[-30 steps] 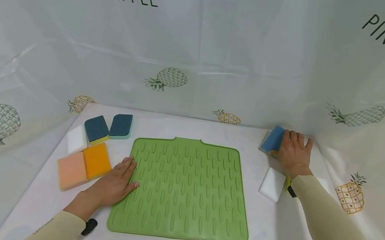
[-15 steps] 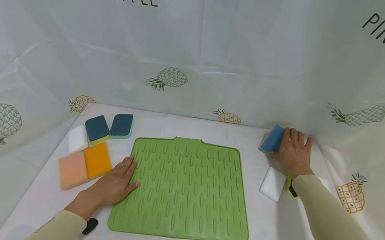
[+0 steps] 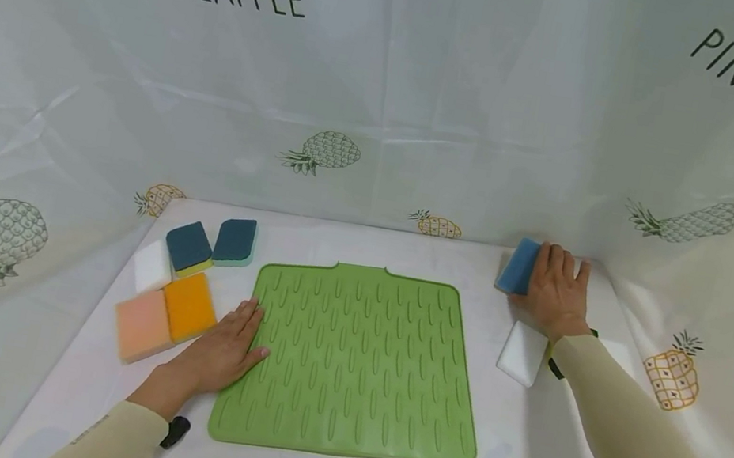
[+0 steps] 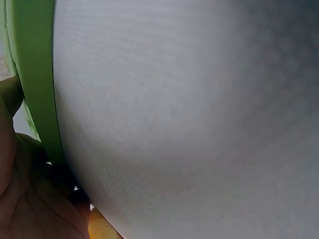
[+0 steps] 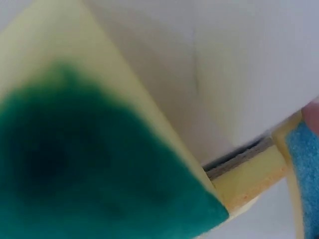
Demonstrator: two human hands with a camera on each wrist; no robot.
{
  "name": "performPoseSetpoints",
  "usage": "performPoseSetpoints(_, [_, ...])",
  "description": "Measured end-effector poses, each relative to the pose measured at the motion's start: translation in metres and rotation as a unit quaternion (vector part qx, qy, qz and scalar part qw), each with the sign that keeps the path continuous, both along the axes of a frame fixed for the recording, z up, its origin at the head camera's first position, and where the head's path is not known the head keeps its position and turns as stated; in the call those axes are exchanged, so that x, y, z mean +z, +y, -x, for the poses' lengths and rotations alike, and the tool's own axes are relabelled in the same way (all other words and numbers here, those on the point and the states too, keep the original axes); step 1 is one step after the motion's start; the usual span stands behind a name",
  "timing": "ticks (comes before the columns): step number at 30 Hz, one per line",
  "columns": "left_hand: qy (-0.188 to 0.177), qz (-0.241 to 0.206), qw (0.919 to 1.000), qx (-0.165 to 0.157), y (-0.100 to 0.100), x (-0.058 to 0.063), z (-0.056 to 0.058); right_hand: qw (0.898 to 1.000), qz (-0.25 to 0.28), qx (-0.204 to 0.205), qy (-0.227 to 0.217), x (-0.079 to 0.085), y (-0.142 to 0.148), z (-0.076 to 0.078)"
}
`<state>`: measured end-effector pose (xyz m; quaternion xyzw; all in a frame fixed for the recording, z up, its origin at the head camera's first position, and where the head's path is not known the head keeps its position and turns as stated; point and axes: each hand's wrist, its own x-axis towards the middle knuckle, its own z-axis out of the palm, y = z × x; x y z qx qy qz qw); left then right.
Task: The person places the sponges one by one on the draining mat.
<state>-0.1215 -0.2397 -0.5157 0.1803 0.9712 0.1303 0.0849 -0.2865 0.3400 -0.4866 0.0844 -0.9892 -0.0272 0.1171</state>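
My left hand (image 3: 221, 350) lies with its fingers straight across the left edge of a green ribbed mat (image 3: 352, 371). The palm and the mat's edge also show at the left of the left wrist view. At the far right corner my right hand (image 3: 557, 291) holds a blue-topped sponge (image 3: 518, 267) by its right side; the thumb is hidden in the head view. In the right wrist view a fingertip touches that sponge's corner. A green-and-yellow sponge (image 5: 99, 164) fills the near part there, with a yellow sponge (image 5: 251, 174) with a grey layer behind it.
A white sponge (image 3: 522, 354) lies right of the mat. Left of it are two dark blue-topped sponges (image 3: 235, 240), another white sponge (image 3: 153, 267), an orange sponge (image 3: 190, 307) and a pink sponge (image 3: 144, 326). A pineapple-print sheet (image 3: 389, 88) rises behind and around the table.
The right hand has shifted slightly left, and the blue-topped sponge has turned a little and shows narrower. The left hand stays on the mat. The head view has shifted slightly.
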Motion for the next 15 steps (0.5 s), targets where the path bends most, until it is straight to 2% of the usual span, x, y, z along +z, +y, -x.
performPoseSetpoints(6, [0.0, -0.009, 0.9999, 0.007, -0.001, 0.002, -0.001, 0.999, -0.008, 0.012, 0.032, 0.003, -0.002, 0.0])
performPoseSetpoints(10, [0.004, -0.008, 0.9999, 0.007, -0.003, 0.003, -0.001, 0.998, -0.015, 0.018, 0.052, 0.013, -0.005, 0.0])
performPoseSetpoints(15, [0.003, -0.004, 1.0, 0.005, -0.005, 0.004, -0.001, 0.997, 0.011, 0.043, 0.056, 0.026, -0.022, -0.004])
